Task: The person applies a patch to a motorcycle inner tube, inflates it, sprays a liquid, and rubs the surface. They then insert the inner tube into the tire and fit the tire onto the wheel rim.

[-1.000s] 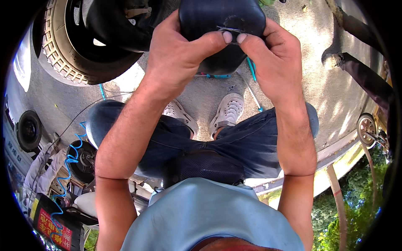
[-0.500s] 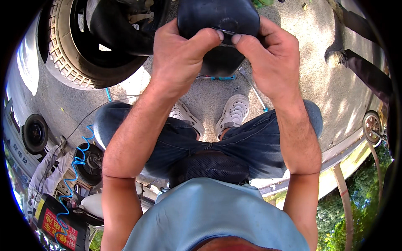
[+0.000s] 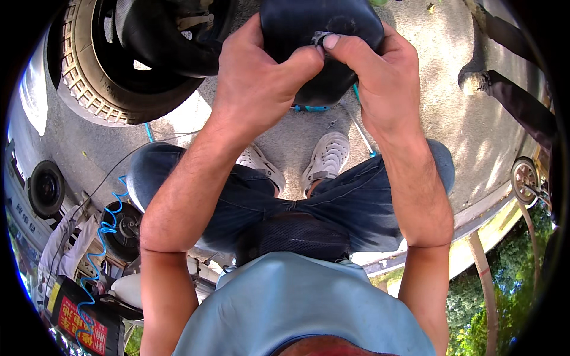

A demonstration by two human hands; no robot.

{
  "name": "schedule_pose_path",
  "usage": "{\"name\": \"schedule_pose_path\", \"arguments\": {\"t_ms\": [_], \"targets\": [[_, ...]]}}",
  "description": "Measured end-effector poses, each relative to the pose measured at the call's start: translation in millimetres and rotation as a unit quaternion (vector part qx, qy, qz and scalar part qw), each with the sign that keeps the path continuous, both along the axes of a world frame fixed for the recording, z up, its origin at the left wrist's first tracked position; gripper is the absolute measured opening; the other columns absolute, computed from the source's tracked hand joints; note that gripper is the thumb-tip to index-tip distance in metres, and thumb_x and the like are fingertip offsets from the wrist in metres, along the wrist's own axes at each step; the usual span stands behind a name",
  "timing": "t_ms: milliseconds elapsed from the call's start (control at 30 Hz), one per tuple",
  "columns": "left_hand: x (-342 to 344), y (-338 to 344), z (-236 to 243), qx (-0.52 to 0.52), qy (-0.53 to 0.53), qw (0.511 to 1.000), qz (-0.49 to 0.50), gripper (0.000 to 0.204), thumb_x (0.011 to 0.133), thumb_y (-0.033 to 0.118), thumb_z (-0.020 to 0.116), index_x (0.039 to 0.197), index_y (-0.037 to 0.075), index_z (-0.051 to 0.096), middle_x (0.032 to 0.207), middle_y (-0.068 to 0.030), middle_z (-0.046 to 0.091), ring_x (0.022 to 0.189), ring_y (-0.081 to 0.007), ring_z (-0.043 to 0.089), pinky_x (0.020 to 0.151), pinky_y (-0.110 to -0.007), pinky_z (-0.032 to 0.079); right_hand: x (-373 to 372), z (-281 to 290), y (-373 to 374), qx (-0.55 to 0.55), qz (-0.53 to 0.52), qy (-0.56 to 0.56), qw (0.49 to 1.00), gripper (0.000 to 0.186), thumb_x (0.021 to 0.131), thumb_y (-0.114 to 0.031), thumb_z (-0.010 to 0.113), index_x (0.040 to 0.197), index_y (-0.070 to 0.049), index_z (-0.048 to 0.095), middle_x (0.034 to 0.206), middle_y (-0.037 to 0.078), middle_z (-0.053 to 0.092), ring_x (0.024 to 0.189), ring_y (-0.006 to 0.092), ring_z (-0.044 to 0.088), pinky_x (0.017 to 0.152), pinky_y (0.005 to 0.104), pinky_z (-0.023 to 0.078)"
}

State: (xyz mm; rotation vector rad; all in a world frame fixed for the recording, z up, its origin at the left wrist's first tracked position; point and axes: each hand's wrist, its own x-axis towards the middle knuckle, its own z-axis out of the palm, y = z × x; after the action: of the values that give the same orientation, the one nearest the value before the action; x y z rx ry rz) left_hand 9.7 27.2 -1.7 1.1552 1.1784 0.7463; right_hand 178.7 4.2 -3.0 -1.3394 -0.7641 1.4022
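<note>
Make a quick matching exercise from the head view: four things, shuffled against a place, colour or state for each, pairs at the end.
Things
1. Black rubber piece
2. Large tyre
3. Coiled hose
4. Clogs

Place, colour or state
A. Bright blue
B. Whitish, with holes
C. Held between the left hand and the right hand
D. Upper left of the picture, chunky tread showing

Pairs: 1-C, 2-D, 3-A, 4-B
</note>
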Motion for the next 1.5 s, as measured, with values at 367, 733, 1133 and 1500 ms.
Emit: {"name": "schedule_pose_path", "arguments": {"t_ms": [367, 733, 1133, 1500], "targets": [[-10, 2, -17, -0.036, -0.109, 0.993, 0.024, 0.034, 0.088, 0.009, 0.078, 0.119, 0.0, 0.067, 0.107, -0.0044, 0.072, 0.098, -0.0114, 0.067, 0.091, -0.029, 0.053, 20, -1, 5, -0.021, 0.036, 0.021, 0.999, 0.021, 0.091, 0.003, 0.063, 0.11, 0.005, 0.072, 0.096, 0.006, 0.075, 0.085, 0.0097, 0.069, 0.081, 0.0237, 0.054], [-5, 4, -8, -0.121, -0.161, 0.978, 0.057, 0.027, 0.084, 0.011, 0.077, 0.109, -0.001, 0.073, 0.093, -0.006, 0.074, 0.084, -0.0139, 0.071, 0.074, -0.031, 0.059, 4, 9, -3, 0.052, 0.122, -0.119, 0.984, 0.035, 0.093, 0.009, 0.063, 0.128, 0.005, 0.063, 0.112, 0.009, 0.072, 0.099, 0.0121, 0.068, 0.088, 0.0259, 0.056], [-16, 7, -7, -0.111, -0.122, 0.985, 0.045, 0.021, 0.088, 0.004, 0.067, 0.107, -0.001, 0.072, 0.097, -0.0054, 0.074, 0.093, -0.015, 0.069, 0.089, -0.032, 0.054, 5, 15, 0, 0.001, 0.109, -0.122, 0.987, 0.025, 0.094, -0.002, 0.07, 0.118, 0.005, 0.069, 0.104, 0.007, 0.073, 0.091, 0.0088, 0.067, 0.081, 0.0235, 0.054], [-23, 8, -23, -0.111, -0.169, 0.978, 0.054, 0.027, 0.089, 0.008, 0.072, 0.115, 0.0, 0.069, 0.101, -0.0054, 0.074, 0.095, -0.0145, 0.069, 0.091, -0.032, 0.052, 10, 12, -2, 0.022, 0.1, -0.107, 0.989, 0.023, 0.095, -0.003, 0.065, 0.116, 0.005, 0.07, 0.1, 0.005, 0.073, 0.09, 0.0075, 0.066, 0.083, 0.023, 0.052]]}}
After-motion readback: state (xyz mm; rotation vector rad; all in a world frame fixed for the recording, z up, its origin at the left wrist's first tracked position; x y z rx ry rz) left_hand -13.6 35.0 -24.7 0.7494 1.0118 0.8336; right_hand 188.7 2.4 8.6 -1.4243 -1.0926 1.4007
